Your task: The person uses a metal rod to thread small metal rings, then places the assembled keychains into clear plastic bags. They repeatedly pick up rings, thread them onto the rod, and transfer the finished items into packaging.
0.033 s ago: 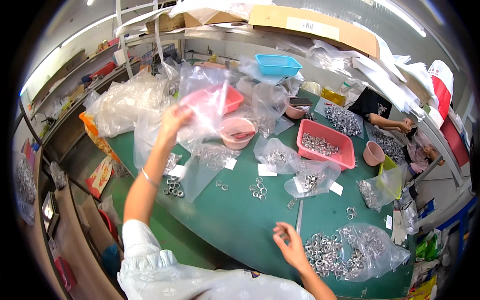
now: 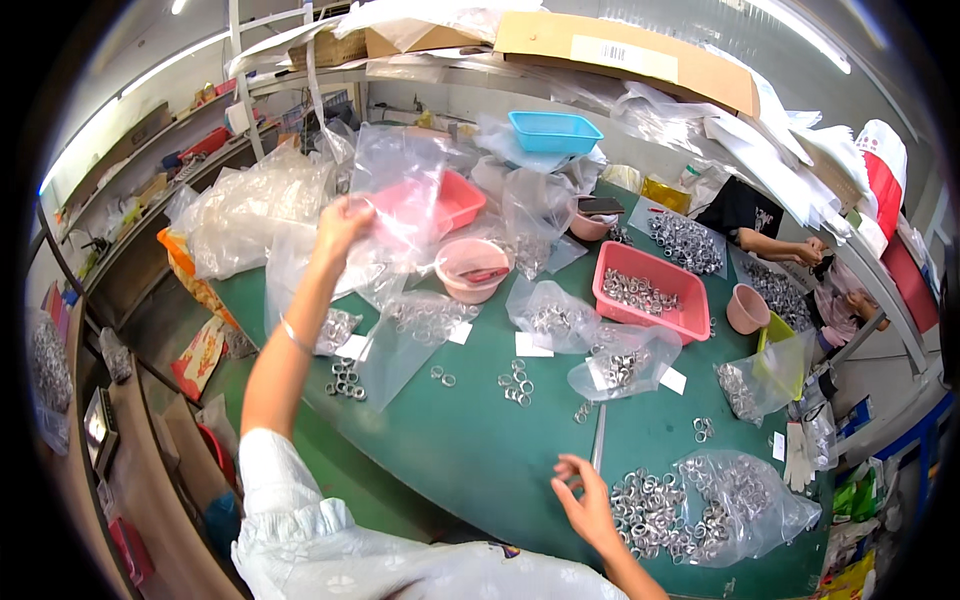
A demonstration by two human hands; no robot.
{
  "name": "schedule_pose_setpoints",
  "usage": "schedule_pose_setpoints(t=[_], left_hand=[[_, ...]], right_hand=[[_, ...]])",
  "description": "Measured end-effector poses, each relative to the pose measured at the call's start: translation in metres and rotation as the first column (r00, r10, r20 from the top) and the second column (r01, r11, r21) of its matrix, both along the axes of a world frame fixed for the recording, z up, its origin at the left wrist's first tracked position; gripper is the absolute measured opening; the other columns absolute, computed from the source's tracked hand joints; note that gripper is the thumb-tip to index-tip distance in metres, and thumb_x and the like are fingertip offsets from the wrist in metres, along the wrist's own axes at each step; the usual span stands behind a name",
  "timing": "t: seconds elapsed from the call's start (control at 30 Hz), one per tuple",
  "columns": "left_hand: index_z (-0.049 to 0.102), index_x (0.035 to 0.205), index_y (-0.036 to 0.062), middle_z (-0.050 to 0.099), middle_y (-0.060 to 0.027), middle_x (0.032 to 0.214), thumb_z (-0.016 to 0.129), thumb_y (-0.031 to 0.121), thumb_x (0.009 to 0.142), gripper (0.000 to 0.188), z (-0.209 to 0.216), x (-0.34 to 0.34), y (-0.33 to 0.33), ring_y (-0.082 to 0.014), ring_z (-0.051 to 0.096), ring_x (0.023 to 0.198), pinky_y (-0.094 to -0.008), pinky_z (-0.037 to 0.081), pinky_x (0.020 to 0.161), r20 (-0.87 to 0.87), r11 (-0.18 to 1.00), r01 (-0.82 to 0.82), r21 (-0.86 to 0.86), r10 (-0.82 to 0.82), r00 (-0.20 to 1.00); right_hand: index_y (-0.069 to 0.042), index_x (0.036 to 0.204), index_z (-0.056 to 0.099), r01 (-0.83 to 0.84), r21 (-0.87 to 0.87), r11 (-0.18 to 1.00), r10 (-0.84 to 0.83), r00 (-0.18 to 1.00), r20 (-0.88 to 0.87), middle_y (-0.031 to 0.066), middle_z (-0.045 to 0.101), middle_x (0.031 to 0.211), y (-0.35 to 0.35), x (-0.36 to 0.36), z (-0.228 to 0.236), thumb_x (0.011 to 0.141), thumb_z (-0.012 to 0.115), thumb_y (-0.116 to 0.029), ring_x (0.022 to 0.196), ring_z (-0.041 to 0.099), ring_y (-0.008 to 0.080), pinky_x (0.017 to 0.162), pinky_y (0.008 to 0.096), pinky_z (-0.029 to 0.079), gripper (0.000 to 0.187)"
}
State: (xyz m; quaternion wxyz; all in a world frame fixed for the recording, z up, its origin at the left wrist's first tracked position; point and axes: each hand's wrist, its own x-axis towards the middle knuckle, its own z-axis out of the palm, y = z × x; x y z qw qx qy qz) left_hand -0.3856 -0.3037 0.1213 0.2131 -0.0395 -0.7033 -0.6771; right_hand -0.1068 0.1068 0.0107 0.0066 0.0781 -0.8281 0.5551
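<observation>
My left hand is raised over the far left of the green table, its fingers closed on the edge of a clear plastic bag. That bag hangs upright in front of a pink tray and looks flat. Low over the near side, my right hand has its fingers bent and apart, with nothing seen in them. Just right of it lies a heap of loose metal rings, beside a clear bag of rings spilling toward the heap.
Small bagged rings and white paper slips lie mid-table. Behind them stand a pink tray of rings, a pink tub and a blue basket. A metal ruler-like strip lies near my right hand. Another person's arm reaches in at right.
My left hand has come slightly lower, and the bag in it has swung a little to the left. My right hand has shifted slightly toward me.
</observation>
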Motion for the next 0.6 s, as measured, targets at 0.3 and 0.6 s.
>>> schedule_pose_setpoints(t=[0.3, 0.6], left_hand=[[0.022, 0.14, 0.0066, 0.041, -0.0252, 0.13, 0.057, 0.003, 0.076, 0.073, -0.076, -0.189, -0.088, -0.0413, 0.046, 0.115, -0.0442, 0.039, 0.095, -0.108, 0.374, -0.406, -0.834, 0.611, 0.785], [0.046, 0.13, 0.0167, 0.034, -0.0163, 0.14, 0.062, 0.009, 0.078, 0.055, -0.087, -0.159, 0.007, -0.0379, 0.03, 0.13, -0.0554, 0.028, 0.101, -0.192, 0.205, -0.229, -0.952, 0.188, 0.963]], right_hand=[[0.002, 0.104, 0.055, 0.539, 0.431, 0.724, -0.337, 0.821, -0.462, 0.0167, 0.057, 0.093, 0.039, 0.021, -0.047, 0.077, 0.062, -0.007, 0.089, 0.051, 0.0315, 0.08, 0.0412, 0.04, 0.029], [0.002, 0.126, 0.041, 0.44, 0.71, 0.55, -0.469, 0.866, -0.173, 0.0274, 0.047, 0.114, 0.028, 0.038, -0.066, 0.079, 0.065, -0.031, 0.107, 0.043, 0.0432, 0.093, 0.0495, 0.033, 0.062]])
